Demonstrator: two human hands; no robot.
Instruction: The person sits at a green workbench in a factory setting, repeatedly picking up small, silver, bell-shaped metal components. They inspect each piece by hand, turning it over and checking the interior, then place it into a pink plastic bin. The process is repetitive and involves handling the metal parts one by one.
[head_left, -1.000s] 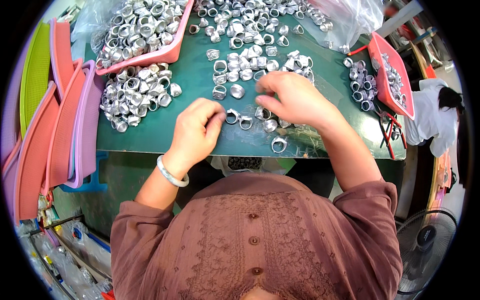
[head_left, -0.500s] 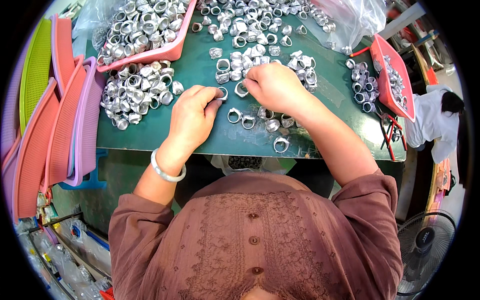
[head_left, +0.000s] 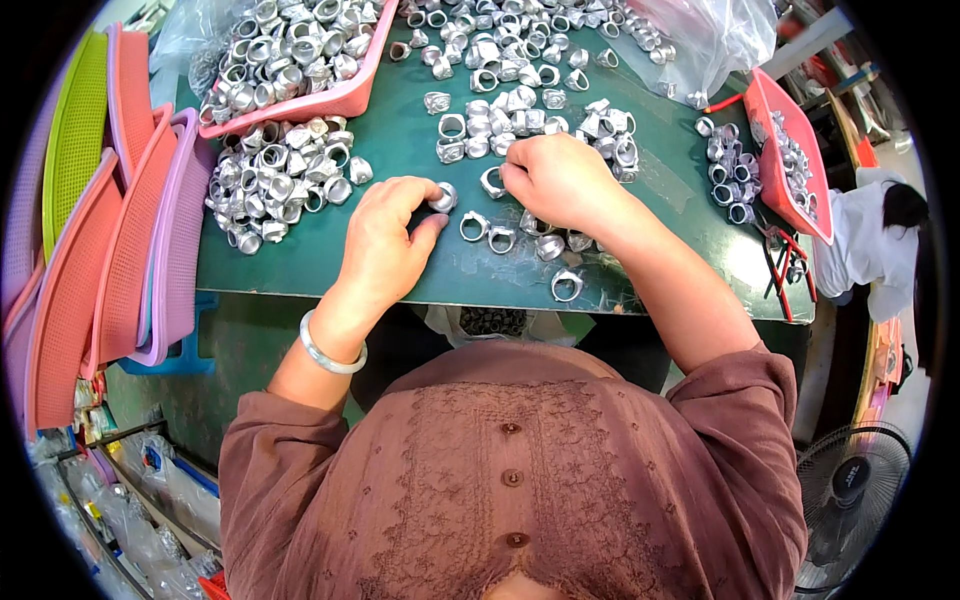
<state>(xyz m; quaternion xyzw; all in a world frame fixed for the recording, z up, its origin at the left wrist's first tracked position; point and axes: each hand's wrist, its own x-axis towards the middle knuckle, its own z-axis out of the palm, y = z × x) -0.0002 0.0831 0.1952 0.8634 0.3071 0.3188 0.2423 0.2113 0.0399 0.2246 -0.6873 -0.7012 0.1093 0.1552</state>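
Note:
My left hand [head_left: 388,235], wearing a pale bangle, has its thumb and index finger closed around a silver-coloured metal ring [head_left: 445,198] at the tabletop. With bent fingers my right hand [head_left: 560,180] pinches another metal ring [head_left: 491,182]; its fingertips are partly hidden. Just below the right hand lie several loose rings [head_left: 487,233], and a single ring [head_left: 566,285] sits closer to the table's near edge. Beyond the hands is a small group of rings [head_left: 478,125], with more rings [head_left: 620,140] past the right wrist.
A heaped pink basket [head_left: 350,98] stands at the far left above a ring pile [head_left: 280,185]. At right are another pink basket [head_left: 785,110], more rings [head_left: 735,175] and red-handled pliers [head_left: 785,275]. Stacked colourful baskets [head_left: 130,220] border the left; a fan [head_left: 850,490] stands lower right.
The ring at my left fingertips has turned, showing its broad face instead of its hole. The left thumb has spread slightly from the index finger. My right hand stays nearly still.

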